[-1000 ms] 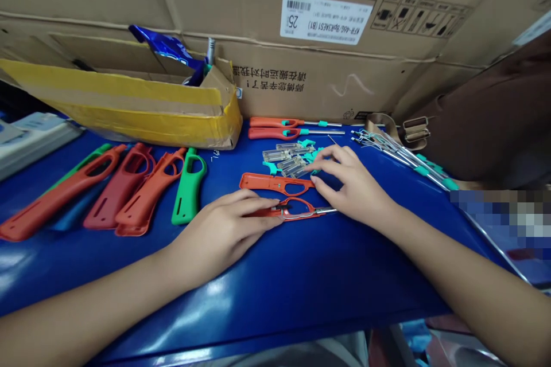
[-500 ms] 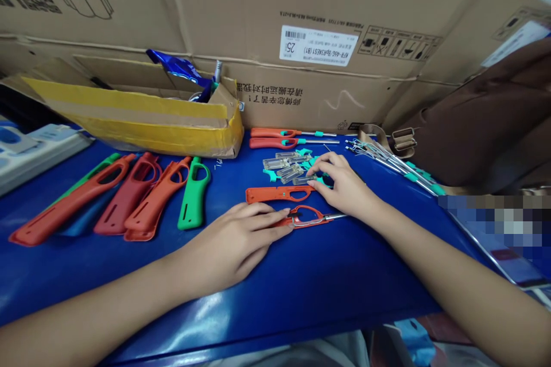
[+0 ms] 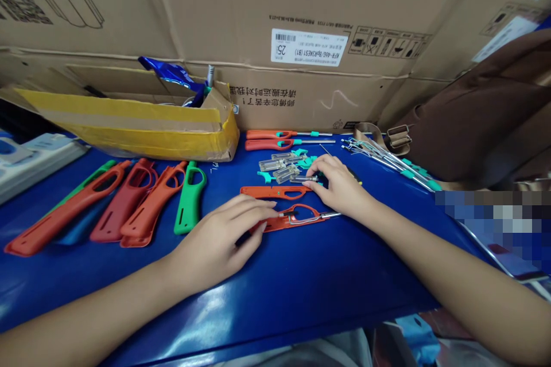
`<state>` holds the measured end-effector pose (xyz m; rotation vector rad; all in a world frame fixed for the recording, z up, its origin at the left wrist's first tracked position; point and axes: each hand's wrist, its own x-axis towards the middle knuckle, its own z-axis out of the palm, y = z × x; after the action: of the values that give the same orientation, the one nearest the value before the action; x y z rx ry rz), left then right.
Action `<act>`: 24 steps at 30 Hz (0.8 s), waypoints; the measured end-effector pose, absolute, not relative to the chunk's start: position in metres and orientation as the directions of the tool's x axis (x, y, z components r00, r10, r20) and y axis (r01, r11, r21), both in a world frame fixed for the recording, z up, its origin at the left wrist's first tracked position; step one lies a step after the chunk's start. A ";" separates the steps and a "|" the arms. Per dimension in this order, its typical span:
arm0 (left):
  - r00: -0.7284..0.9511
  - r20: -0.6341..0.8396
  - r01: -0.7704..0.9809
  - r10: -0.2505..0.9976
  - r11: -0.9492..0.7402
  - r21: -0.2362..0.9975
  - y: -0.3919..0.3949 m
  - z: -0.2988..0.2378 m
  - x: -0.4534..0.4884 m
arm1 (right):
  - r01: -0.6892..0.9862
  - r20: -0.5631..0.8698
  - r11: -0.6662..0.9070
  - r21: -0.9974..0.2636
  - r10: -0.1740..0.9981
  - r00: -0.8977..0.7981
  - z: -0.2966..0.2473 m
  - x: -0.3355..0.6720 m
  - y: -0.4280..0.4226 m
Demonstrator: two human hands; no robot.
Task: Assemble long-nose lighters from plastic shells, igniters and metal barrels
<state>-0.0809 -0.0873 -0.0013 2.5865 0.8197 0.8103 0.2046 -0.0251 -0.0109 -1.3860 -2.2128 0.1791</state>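
Note:
My left hand (image 3: 224, 238) lies on the blue table (image 3: 275, 292), fingers stretched out and resting on the end of an open orange lighter shell (image 3: 297, 218) with metal parts inside. A second orange shell half (image 3: 273, 191) lies just behind it. My right hand (image 3: 338, 186) reaches into a small pile of clear and teal lighter parts (image 3: 286, 167), its fingertips pinching one clear piece (image 3: 303, 179).
Several orange, red and green lighter shells (image 3: 142, 200) lie at the left. A yellow-taped cardboard box (image 3: 129, 120) stands behind them. Two assembled lighters (image 3: 284, 139) and a bundle of metal tubes (image 3: 387, 157) lie at the back. Large cartons wall off the rear; a brown bag (image 3: 477, 120) sits right.
My right hand has drawn slightly back onto a clear piece at the pile's near edge. My left fingers have lifted a little over the open shell. The view shifted slightly.

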 end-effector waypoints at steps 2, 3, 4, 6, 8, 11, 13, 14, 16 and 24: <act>0.627 0.464 0.450 0.626 -0.777 0.440 -0.088 0.002 -0.081 | 0.802 0.378 0.467 -0.373 0.866 -0.328 -0.007 0.203 -0.027; 0.603 0.480 0.463 0.637 -0.770 0.440 -0.088 0.003 -0.081 | 0.798 0.395 0.471 -0.377 0.861 -0.321 -0.004 0.202 -0.029; 0.576 0.493 0.478 0.652 -0.758 0.444 -0.089 0.004 -0.081 | 0.786 0.415 0.482 -0.388 0.853 -0.318 0.000 0.201 -0.032; 0.512 0.504 0.503 0.696 -0.718 0.482 -0.090 0.005 -0.080 | 0.719 0.462 0.543 -0.435 0.819 -0.339 0.008 0.197 -0.040; 0.449 0.481 0.493 0.753 -0.658 0.570 -0.093 0.006 -0.077 | 0.597 0.476 0.649 -0.472 0.757 -0.447 0.016 0.191 -0.051; 0.412 0.382 0.381 0.828 -0.537 0.752 -0.096 0.005 -0.071 | 0.495 0.417 0.746 -0.445 0.662 -0.622 0.022 0.181 -0.068; 0.441 0.291 0.300 0.849 -0.445 0.844 -0.097 0.004 -0.068 | 0.449 0.380 0.765 -0.461 0.628 -0.679 0.022 0.175 -0.078; 0.465 0.246 0.275 0.851 -0.403 0.873 -0.097 0.004 -0.067 | 0.433 0.370 0.770 -0.469 0.616 -0.695 0.022 0.173 -0.081; 0.501 0.177 0.262 0.847 -0.344 0.902 -0.096 0.004 -0.067 | 0.434 0.354 0.758 -0.487 0.626 -0.695 0.021 0.172 -0.085; 0.389 0.039 0.246 0.921 -0.144 0.959 -0.096 0.014 -0.066 | 0.640 0.190 0.578 -0.506 0.799 -0.571 0.025 0.184 -0.087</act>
<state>-0.0664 -0.0961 0.0144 1.6361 1.0511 0.8353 0.1842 -0.0868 0.0252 -1.1608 -2.4120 0.5439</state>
